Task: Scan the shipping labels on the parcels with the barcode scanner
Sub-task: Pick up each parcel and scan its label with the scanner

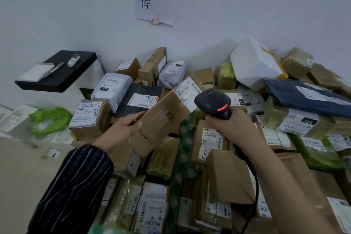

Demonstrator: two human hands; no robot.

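Dozens of parcels (237,157) heaped against the wall, no bare gap in the pile, so you work in the air above it. Black shelf (57,74) sits far left, well clear of both arms. Your left hand (123,125) is clamped on the near-left edge of a long cardboard box (161,119), lifted off the heap, long axis running from lower left up to upper right, far end tilted up. Shipping label (187,91) is stuck on that far upper-right end, facing you. Your right hand (229,127) is wrapped tight round the barcode scanner (213,102) handle, cable trailing down to the lower right. Scanner head sits just right of the label, almost touching its edge, red light on. Label lies up-left from the scanner nose; right hand is the nearer one. Likely move: swing nose left onto the barcode. Open room only above.
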